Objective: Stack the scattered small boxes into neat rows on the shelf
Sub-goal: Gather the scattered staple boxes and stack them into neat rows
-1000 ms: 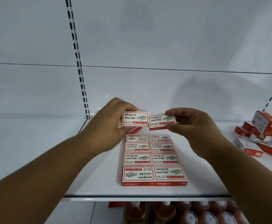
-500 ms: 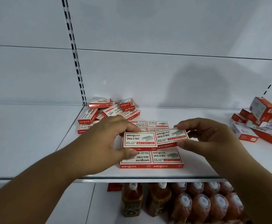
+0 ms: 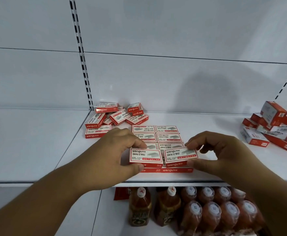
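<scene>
Both hands now lower, down from mid-air to the front row. Left hand (image 3: 120, 150) pinches a small red-and-white cardboard staple box (image 3: 145, 156) over the two-column grid of boxes (image 3: 168, 137) on the white metal shelf (image 3: 216, 174). Right hand (image 3: 219, 150) pinches a second, slightly tilted box (image 3: 181, 155) just beside. Loose piles: back left (image 3: 115, 116), far right (image 3: 272, 126).

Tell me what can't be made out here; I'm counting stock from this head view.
- Front row of the box grid: covered by the two held boxes and both hands.
- Left pile: lower boxes are hidden under upper ones.
- Right pile: cut by the frame edge.
- Small print on the left-hand box: too small to read.
</scene>
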### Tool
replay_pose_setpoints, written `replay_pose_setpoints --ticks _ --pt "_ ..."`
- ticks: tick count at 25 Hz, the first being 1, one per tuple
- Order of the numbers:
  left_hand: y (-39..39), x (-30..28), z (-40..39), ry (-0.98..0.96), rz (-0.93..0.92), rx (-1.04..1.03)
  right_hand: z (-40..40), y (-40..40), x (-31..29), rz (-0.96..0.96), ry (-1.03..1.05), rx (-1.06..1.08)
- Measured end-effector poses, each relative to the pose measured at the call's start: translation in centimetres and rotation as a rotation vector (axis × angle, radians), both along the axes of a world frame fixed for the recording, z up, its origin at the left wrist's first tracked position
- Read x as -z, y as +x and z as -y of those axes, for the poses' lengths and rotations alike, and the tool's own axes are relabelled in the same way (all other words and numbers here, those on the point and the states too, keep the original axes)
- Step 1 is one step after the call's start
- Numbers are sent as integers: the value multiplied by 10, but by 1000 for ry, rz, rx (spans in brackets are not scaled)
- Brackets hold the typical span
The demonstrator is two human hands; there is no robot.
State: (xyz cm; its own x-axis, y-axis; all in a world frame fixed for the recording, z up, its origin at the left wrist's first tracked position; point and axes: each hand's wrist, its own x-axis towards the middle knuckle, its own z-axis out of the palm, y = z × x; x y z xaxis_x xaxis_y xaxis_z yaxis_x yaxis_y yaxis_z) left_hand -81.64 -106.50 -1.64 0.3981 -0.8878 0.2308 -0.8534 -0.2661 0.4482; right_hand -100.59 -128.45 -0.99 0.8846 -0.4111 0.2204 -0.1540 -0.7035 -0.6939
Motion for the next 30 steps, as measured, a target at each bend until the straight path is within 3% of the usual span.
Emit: replay_pose_setpoints --ticks 12,16,26,30 --pt "5 -3 2 -7 -25 26 -1 14 -5 -77 -126 -63" --pt "39 -28 20 -175 -105 -81 7 49 -33 -87 -180 -81" --pt "74 -38 68 -42 116 -146 12 139 -46 -89 -130 -73" --pt "106 -30 96 136 391 -344 23 181 -32 -242 -46 -56"
